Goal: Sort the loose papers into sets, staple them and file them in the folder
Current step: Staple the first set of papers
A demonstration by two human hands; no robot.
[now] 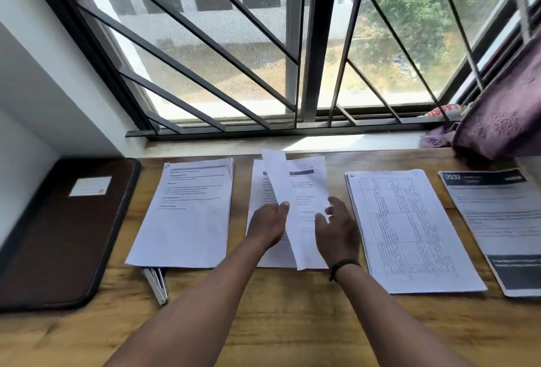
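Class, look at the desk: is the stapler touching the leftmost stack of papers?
Touching. The head view shows the stapler with its far end tucked under the near edge of the leftmost stack of papers, which lies on it.

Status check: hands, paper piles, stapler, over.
Left hand pinches loose sheet over middle pile; right hand open beside it. Stapler half under left pile. Folder closed, far left.

Bright daylight from window (263, 44), wide-angle edge distortion, slight blur
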